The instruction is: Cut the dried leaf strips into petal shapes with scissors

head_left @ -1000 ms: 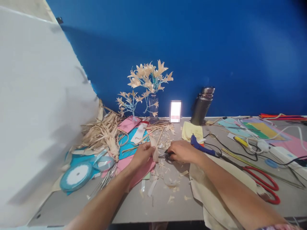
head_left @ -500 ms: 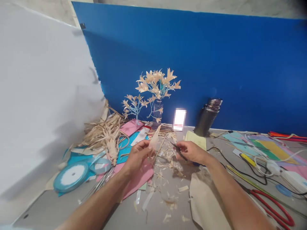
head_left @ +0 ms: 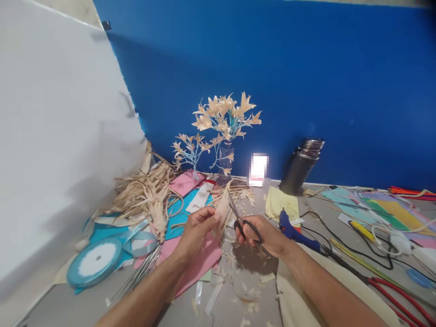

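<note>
Between the thumb and fingers of my left hand (head_left: 200,229) a pale, pointed piece of corn husk (head_left: 223,206) stands upright. My right hand (head_left: 260,234) grips black-handled scissors (head_left: 250,227), fingers in the loops. Their blades point up and left, touching or just beside the husk's right edge; I cannot tell which. Small husk scraps lie on the table under both hands. Behind them, husk flowers (head_left: 225,113) on blue stems stand in a clear glass bottle (head_left: 225,156), with a smaller flower branch (head_left: 193,152) to its left.
Dried husks (head_left: 146,181) are heaped at left, near a blue ribbon roll (head_left: 95,261) and thin wires (head_left: 138,270). A dark flask (head_left: 301,168) stands at the back. To the right lie a blue glue gun (head_left: 296,234), cords and red-handled pliers (head_left: 398,295).
The scissors have come left and up to the husk, their blades now more upright. My left hand keeps its hold on the husk. The view has shifted slightly, uncovering the glue gun.
</note>
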{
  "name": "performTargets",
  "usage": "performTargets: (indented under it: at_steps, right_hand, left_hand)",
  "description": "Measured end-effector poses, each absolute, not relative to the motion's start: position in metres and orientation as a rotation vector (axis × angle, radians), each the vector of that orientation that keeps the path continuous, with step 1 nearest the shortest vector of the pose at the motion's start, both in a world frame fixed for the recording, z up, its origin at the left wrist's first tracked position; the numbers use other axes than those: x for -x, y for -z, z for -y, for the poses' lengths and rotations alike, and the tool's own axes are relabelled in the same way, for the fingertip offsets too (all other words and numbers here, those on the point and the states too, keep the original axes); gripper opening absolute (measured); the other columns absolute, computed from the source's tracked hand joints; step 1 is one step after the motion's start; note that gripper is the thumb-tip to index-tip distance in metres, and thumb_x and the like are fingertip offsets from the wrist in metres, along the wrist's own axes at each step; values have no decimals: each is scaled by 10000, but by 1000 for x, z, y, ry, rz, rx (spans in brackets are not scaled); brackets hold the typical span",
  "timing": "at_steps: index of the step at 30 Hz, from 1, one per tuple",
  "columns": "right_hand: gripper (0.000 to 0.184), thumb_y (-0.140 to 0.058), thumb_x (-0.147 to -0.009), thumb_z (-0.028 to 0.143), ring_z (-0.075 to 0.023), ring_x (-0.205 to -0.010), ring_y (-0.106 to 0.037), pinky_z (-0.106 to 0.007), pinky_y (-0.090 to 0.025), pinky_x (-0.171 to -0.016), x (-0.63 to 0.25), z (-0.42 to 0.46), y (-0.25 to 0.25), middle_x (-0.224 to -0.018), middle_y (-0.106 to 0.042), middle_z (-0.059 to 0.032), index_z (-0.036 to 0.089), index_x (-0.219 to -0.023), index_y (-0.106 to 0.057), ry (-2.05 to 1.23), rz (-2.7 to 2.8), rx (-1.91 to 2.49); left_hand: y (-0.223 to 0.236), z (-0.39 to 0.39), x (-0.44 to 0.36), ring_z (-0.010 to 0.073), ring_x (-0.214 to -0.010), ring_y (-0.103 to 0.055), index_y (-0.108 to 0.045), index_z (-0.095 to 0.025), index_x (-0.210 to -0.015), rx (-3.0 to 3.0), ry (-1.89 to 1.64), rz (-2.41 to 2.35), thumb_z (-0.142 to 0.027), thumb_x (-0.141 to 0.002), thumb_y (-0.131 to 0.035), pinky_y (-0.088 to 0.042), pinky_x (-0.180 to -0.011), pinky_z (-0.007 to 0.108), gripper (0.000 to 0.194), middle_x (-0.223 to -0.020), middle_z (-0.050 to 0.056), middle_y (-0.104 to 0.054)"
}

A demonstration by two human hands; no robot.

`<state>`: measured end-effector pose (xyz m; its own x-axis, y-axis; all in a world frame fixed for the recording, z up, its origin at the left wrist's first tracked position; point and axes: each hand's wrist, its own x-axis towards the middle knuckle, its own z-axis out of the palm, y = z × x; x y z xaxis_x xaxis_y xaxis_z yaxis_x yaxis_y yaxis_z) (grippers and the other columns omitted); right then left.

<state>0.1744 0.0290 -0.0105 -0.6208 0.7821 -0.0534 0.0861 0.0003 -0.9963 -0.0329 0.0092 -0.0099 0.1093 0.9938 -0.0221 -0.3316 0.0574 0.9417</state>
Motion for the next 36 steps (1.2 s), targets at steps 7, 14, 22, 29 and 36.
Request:
performTargets:
  at_steps: [7, 14, 22, 29, 36]
  right_hand:
    - [628, -645, -716, 734, -75, -483, -414, -197, -275, -452, -177, -30, 16, -640, -622, -45, 108, -763, -663, -1720, 1679, 926]
    - [570, -746, -664, 669, -70, -471, -398, -199, -254, -436, -174, -30, 17, -546, -535, -2, 123, -629, -588, -1705, 1499, 964]
    - [670, -517, -807, 757, -127, -638, -507, -217, -347, -511, -175, -30, 15, -804, -628, -78, 113, -907, -672, -1720, 1648, 819]
    - [504, -764, -732, 554, -161, -787, -555, -261, -433, -720, -166, -25, 15, -868, -624, -37, 141, -1003, -669, -1655, 1658, 831]
    - [546, -692, -751, 644, -148, -674, -546, -249, -400, -607, -172, -29, 18, -762, -622, -45, 114, -878, -660, -1664, 1705, 946]
  left_hand:
    - [6, -8, 36, 65, -415, -419, -570, -164, -641, -1003, -1257, -1005, -297, -692, -686, -290, -415, 188, 183, -555, -14, -574]
    - [5, -6, 36, 69, -385, -415, -577, -167, -655, -978, -1246, -1008, -324, -693, -714, -263, -377, 186, 211, -529, -32, -547]
    - [7, -7, 27, 135, -592, -623, -675, -136, -746, -747, -1250, -868, -272, -596, -858, -491, -594, 242, 273, -679, 30, -690]
    - [8, -5, 24, 142, -574, -623, -640, -128, -685, -710, -1241, -842, -292, -612, -858, -498, -591, 258, 282, -629, 33, -677]
    - [9, -6, 23, 100, -559, -584, -638, -143, -777, -724, -1290, -905, -230, -586, -863, -460, -565, 210, 307, -641, -6, -661]
